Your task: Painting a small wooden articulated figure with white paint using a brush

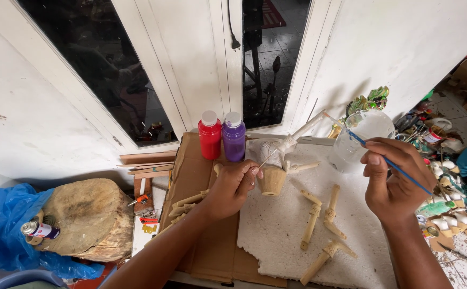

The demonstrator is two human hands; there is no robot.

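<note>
My left hand point(232, 187) grips a carved wooden puppet figure point(272, 160) by its tan base; its upper part is painted whitish. My right hand point(391, 179) holds a thin blue paintbrush point(399, 170) whose tip reaches toward a clear plastic cup point(361, 136) behind it. Both hands hover above a white foam board point(281, 225). Several unpainted wooden limb pieces point(319, 214) lie on that board between my forearms.
A red paint bottle point(210, 135) and a purple one point(234, 136) stand on brown cardboard point(190, 176) by the white door. A log stump point(89, 217) with a spray can point(38, 230) sits left on blue plastic. Paint pots and clutter point(447, 214) crowd the right.
</note>
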